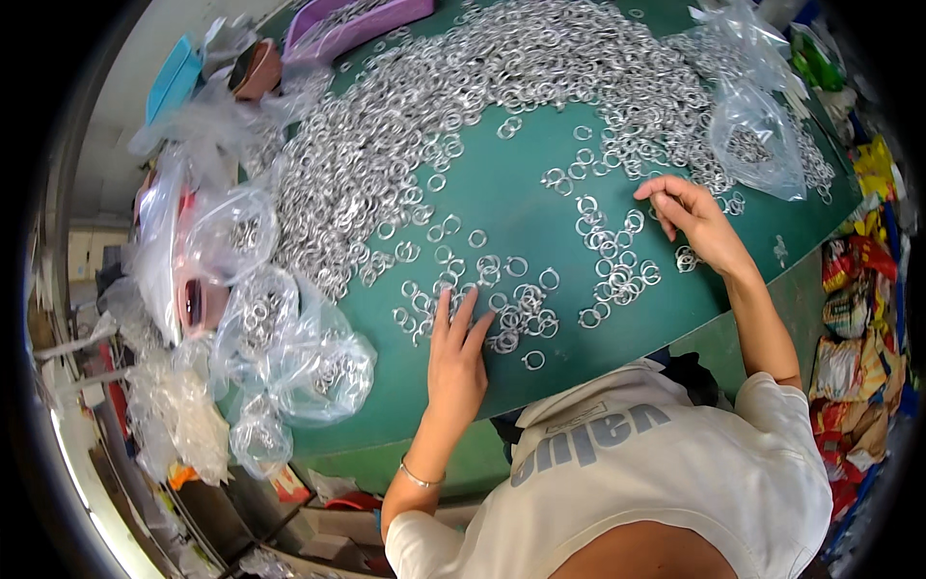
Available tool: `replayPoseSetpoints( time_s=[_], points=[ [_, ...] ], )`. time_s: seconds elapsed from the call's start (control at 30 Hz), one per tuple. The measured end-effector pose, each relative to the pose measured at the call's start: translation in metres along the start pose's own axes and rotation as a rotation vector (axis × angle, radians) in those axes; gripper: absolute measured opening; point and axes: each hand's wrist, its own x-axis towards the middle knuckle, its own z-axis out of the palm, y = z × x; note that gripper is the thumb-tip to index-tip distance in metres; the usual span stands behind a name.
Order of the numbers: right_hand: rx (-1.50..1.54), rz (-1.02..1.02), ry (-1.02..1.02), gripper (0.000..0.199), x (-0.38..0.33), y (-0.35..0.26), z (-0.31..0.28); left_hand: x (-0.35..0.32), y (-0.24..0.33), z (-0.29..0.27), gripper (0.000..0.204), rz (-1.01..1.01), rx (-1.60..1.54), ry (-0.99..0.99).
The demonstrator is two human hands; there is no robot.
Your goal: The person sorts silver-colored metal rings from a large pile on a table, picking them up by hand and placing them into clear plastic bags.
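Green table top [511, 207]: broad, curved in the fisheye view, bearing all items below. Heap of small silver metal rings [386, 135]: spreads in a wide arc over the far half of the table, from the left side across the top to the right. Clear plastic bags [289, 357]: a cluster along the left edge of the table, several holding rings, crumpled and overlapping. Further clear plastic bag [757, 135]: at the far right, lying on the heap, with a few rings inside. Purple tray [352, 24]: at the far edge, upper left, partly filled with rings. Loose rings, near group [516, 309]: scattered thinly on the bare green, between the heap and the person, just beside the left fingertips. Loose rings, right group [617, 261]: a small patch just left of the right hand. Left hand [455, 362]: flat on the table, palm down, fingers straight and slightly spread, tips touching the edge of the near group; a thin bracelet [420, 477] on the wrist. Right hand [696, 217]: resting on the table, fingers curled loosely and apart, tips just beside the right group and the heap's edge; nothing clamped.
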Motion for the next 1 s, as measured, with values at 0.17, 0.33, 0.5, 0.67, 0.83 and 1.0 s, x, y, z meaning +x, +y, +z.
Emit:
replayPoseSetpoints(
  time_s=[0.17,0.33,0.5,0.67,0.83,1.0],
  points=[
    [-0.196,-0.064,0.332,0.020,0.012,-0.001,-0.036,0.011,0.007,-0.012,0.049,-0.046,-0.232,0.069],
    [-0.228,-0.207,0.357,0.019,0.030,-0.004,-0.051,0.043,0.009,-0.023,0.035,-0.053,-0.268,0.130],
    [-0.401,-0.357,0.367,0.017,0.070,-0.002,-0.058,0.109,-0.040,-0.033,0.048,-0.071,0.097,0.406],
    [-0.404,-0.477,0.122,0.016,0.117,-0.015,-0.033,0.182,-0.098,-0.054,0.066,-0.425,0.389,0.461],
    [-0.539,-0.523,-0.064,0.027,0.143,-0.031,-0.005,0.195,-0.117,-0.046,0.072,-0.390,0.488,0.323],
    [-0.900,-0.699,0.389,0.048,0.219,-0.045,-0.019,0.208,-0.113,-0.047,0.070,-0.257,0.510,0.361]
  ],
)
